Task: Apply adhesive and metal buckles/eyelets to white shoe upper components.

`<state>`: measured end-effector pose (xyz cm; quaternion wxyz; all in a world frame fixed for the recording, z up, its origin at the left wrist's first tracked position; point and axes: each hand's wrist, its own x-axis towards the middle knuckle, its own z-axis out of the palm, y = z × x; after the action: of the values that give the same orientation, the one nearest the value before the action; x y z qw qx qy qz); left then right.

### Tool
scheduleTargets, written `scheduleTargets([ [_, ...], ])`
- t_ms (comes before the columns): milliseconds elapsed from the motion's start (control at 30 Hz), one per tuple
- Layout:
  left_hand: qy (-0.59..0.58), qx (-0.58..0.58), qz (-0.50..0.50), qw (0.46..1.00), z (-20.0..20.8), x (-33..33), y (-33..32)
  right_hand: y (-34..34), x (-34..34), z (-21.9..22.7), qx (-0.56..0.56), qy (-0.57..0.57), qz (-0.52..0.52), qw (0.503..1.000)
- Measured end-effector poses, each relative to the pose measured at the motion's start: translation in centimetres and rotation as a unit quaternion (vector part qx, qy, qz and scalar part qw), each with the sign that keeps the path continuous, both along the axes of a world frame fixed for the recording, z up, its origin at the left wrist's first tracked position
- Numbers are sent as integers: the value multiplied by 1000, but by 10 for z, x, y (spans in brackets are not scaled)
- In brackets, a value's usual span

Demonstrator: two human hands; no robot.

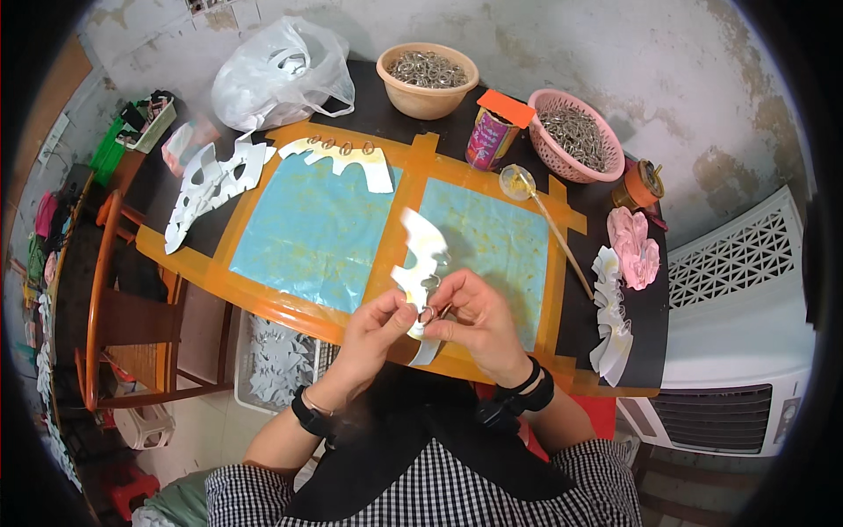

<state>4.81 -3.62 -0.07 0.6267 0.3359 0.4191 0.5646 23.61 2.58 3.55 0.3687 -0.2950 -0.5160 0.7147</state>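
Note:
A white scalloped strip (424, 237) with yellow smears stands up between my hands over the table's near edge. My left hand (378, 329) is closed on the strip's lower part, thumb on its face. At the strip's right side, my right hand (474, 316) pinches a small metal ring (428, 314) against it. Its fingers hide part of the ring. Another white strip (338, 154), with several rings along its edge, lies on the far left of the blue sheet (307, 228). A stack of white cut-out pieces (206, 193) rests at the left.
Metal rings fill a beige bowl (428, 107) and a pink basket (575, 167) at the back, with a purple tin (492, 140) between them. A long-handled brush (562, 237), pink cloth (632, 246) and finished-looking strips (608, 316) lie right. A plastic bag (272, 83) stands back left.

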Motion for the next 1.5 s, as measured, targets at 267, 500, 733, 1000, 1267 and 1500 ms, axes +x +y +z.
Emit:
scheduleTargets([
  [267, -19, 15, -15, 1000, 7, 2, -3, 18, 12, -12, -15, 25, 91, 995],
  [500, 179, 54, 8, 982, 6, -7, -1, 28, 21, -8, -35, 32, 137, 989],
  [733, 332, 131, 4, 934, 18, -7, 3, 24, 1, -6, 10, -58, 55, 997],
  [1000, 442, 252, 37, 860, 16, -20, 12, 9, -5, -11, 12, -32, 33, 999],
  [1267, 489, 359, -22, 794, 12, -35, 14, 0, 0, -10, -244, 20, 109, 963],
  [1500, 192, 89, -106, 972, 17, -23, 4, 4, -5, -7, -132, -73, 26, 988],
])
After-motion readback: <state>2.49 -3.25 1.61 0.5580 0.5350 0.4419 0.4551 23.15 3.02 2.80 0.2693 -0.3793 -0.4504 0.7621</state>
